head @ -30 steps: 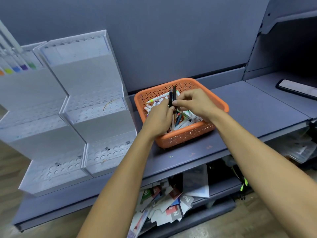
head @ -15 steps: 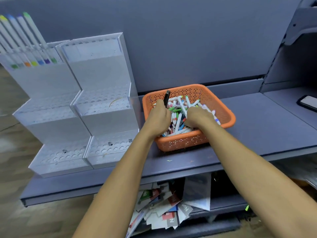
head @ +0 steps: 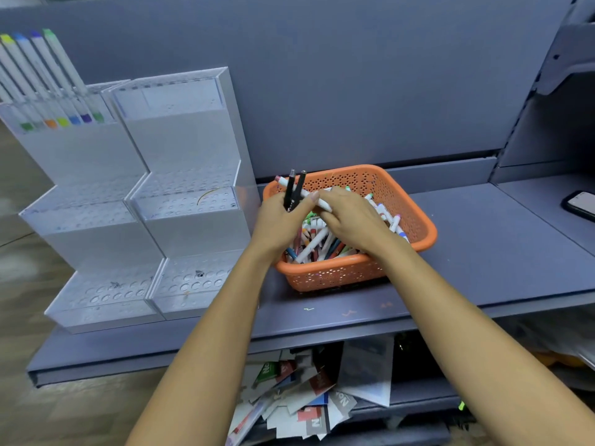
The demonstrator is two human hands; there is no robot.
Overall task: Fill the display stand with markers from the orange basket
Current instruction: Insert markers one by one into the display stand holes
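Up from the pile comes the right hand (head: 351, 217), pinching one white pink-capped marker (head: 285, 181) against the left hand (head: 278, 222), which grips two black markers (head: 293, 191) over the orange perforated plastic basket (head: 338, 275) on the grey-blue shelf (head: 483, 252), beside two white tiered display stands (head: 193, 226).

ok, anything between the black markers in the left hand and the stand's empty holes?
Nothing visible. The left hand grips the black markers over the left rim of the orange basket, beside the display stand, whose hole tiers are open on top. The right hand holds a white marker next to them.
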